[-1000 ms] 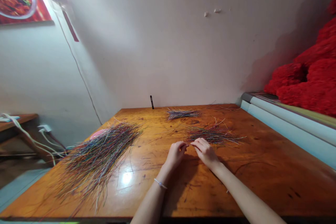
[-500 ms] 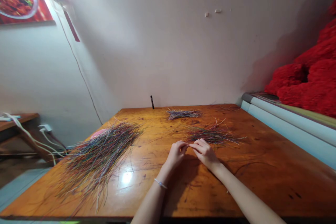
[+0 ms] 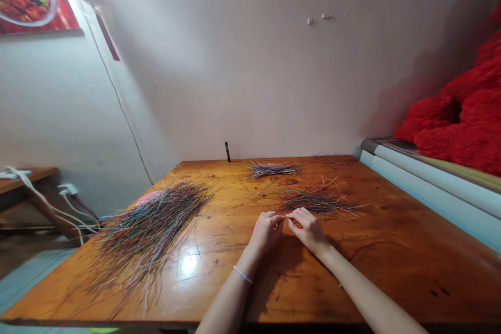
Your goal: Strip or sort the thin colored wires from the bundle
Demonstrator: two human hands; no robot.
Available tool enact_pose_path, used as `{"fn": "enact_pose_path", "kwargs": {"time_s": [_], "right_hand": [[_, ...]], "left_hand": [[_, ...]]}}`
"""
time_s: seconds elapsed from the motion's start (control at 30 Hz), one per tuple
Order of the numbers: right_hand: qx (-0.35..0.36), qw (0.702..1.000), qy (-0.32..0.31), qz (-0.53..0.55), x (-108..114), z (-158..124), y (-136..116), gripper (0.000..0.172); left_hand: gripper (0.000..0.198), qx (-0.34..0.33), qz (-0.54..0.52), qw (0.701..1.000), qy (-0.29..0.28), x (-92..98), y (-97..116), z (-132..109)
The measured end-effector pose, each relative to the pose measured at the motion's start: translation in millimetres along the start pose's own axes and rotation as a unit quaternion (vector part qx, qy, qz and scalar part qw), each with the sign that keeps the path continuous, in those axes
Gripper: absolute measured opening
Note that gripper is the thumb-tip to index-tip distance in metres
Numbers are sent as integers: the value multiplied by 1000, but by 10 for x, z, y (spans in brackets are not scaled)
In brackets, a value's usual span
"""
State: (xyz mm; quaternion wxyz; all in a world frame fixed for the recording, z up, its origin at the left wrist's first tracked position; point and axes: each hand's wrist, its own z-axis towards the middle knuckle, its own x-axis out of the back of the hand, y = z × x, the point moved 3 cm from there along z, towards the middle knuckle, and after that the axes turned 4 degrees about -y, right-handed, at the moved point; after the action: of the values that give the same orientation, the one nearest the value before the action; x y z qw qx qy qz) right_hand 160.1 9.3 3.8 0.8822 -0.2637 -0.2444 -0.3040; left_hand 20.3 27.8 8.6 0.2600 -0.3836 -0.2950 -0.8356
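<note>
The person's two hands meet near the middle of the surface [image 3: 391, 271], in front of a loose pile of thin strands [image 3: 313, 202]. The left hand [image 3: 266, 230] has its fingers curled and its thumb drawn in toward the fingertips, leaving a small gap inside the curl. The right hand [image 3: 308, 228] is bent much the same way, its fingertips just beside those of the left. Whether either one pinches a strand is too small to tell. A beaded bracelet [image 3: 243, 274] circles the left wrist.

The loose pile lies just beyond the right hand, mixed in colour, with a few ends sticking out on its right. Farther back, near the wall [image 3: 250, 62], lies a smaller, neater bundle [image 3: 274, 169]. On the left spreads a much larger heap [image 3: 152, 235] of multicoloured strands, laid slantwise, with a pink item [image 3: 147, 198] partly under its far side. A black pen [image 3: 227, 152] stands upright at the back edge. To the right are pale rolls [image 3: 430, 188] and a mass of bright red material [image 3: 465, 115].
</note>
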Motion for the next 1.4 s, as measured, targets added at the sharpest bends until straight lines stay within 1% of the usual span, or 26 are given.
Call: {"fn": "enact_pose_path", "kwargs": {"time_s": [0.17,0.33,0.57,0.67,0.83,1.07,1.3,1.4], "right_hand": [[-11,1000,1,-9,-6,7,9,16],[-11,1000,11,-15,9,9,50,18],[-9,998,-26,-51,-20,-2,75,23],[-12,998,-21,-61,-4,3,69,22],[-15,999,-14,-46,15,21,34,15],[-13,999,-2,-47,-2,8,57,15],[-6,999,6,-31,4,23,38,17],[-7,1000,12,-23,-2,23,26,17]], "left_hand": [[19,3,58,998,-7,51,5,-2],[18,17,66,998,-4,79,-7,-7],[20,35,78,996,-5,73,-2,3],[21,35,74,997,-2,84,-7,6],[21,33,60,998,8,84,-33,12],[22,8,23,1000,-7,37,1,4],[20,44,8,999,-5,30,-6,-11],[20,48,5,999,-7,29,-18,-12]]}}
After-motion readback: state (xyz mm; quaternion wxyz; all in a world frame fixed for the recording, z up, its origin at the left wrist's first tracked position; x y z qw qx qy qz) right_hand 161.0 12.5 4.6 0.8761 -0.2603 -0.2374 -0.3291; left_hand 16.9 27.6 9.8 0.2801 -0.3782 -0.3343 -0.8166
